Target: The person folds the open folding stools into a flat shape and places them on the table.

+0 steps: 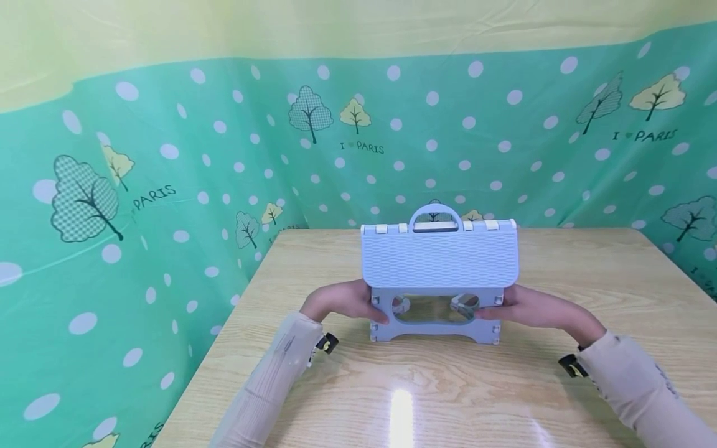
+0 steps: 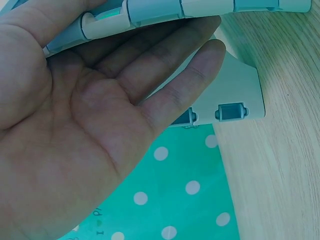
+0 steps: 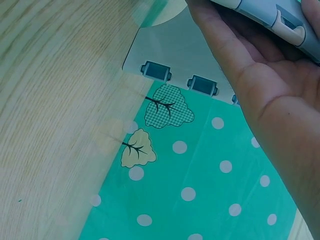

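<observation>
A light blue plastic folding stool [image 1: 439, 258] stands on its legs, its woven-textured top tilted down toward me and its handle loop [image 1: 435, 211] at the upper edge. At the left side, my left hand [image 1: 350, 300] holds the front leg panel, thumb in front and fingers behind. My right hand [image 1: 529, 305] grips the same panel at the right side, thumb across its front. In the left wrist view, the fingers of the left hand [image 2: 85, 125] reach behind the panel, toward the other leg panel [image 2: 240, 85]. The right wrist view shows another leg panel [image 3: 165, 50] beyond the fingers.
A light wood-grain table [image 1: 313, 386] bears the stool. Behind it and along the left hangs a green cloth [image 1: 392, 168] with white dots and printed trees. Black wrist camera mounts [image 1: 327, 343] sit at both sleeve cuffs, and a light glares off the table's front.
</observation>
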Available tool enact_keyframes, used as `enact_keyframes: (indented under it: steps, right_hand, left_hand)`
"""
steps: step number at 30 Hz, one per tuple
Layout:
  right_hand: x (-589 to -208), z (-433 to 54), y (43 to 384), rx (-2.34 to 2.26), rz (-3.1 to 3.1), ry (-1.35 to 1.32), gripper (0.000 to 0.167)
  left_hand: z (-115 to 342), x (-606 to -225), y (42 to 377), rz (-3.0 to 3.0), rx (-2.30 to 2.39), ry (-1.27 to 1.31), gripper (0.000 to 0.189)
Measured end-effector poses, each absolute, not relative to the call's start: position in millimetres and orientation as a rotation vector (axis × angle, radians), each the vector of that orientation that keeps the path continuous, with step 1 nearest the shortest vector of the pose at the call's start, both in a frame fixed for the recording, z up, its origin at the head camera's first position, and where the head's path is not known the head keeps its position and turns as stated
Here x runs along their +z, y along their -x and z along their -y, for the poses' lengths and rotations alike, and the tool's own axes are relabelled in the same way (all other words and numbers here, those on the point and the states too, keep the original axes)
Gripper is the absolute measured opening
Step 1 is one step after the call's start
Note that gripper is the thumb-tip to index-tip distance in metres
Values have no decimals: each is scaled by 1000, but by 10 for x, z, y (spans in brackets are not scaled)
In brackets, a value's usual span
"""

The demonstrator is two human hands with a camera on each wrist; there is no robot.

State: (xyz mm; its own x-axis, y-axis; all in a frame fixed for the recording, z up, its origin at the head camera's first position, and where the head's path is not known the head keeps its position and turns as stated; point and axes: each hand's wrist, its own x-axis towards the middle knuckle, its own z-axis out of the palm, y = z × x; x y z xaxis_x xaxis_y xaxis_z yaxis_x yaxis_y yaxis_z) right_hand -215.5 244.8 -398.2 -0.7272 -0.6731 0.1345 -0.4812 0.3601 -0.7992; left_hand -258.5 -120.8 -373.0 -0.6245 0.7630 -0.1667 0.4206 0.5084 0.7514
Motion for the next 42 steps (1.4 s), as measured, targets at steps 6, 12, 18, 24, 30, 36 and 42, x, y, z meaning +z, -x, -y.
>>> enact_keyframes:
  steps: [6,12,18,24,30,36,42]
  right_hand:
    - [-3980,-2444,2155,-1298,-2404,1036,95]
    - [-3974,-2443,2153,-1294,-2415,1031,96]
    - [-3968,-2445,2160,-1288,-2428,1044,98]
    - [-3967,-2442,2158,-1276,-2448,1035,99]
    - [-3964,-2437,2158,-1261,-2466,1032,102]
    - [-3968,-2439,2166,-1244,-2482,1036,102]
    - [-3975,-2441,2171,-1251,-2471,1043,100]
  left_hand:
    - [1209,-3746,2595,-2257,945,-978,92]
    - [1212,-3746,2614,-2259,938,-988,93]
    - [1213,-3733,2617,-2259,931,-1009,94]
    - [1214,-3733,2622,-2256,927,-1013,94]
    - [1215,-3746,2633,-2259,924,-1018,94]
    - [1219,-3759,2645,-2268,914,-1019,92]
    - [1218,-3757,2642,-2268,918,-1011,92]
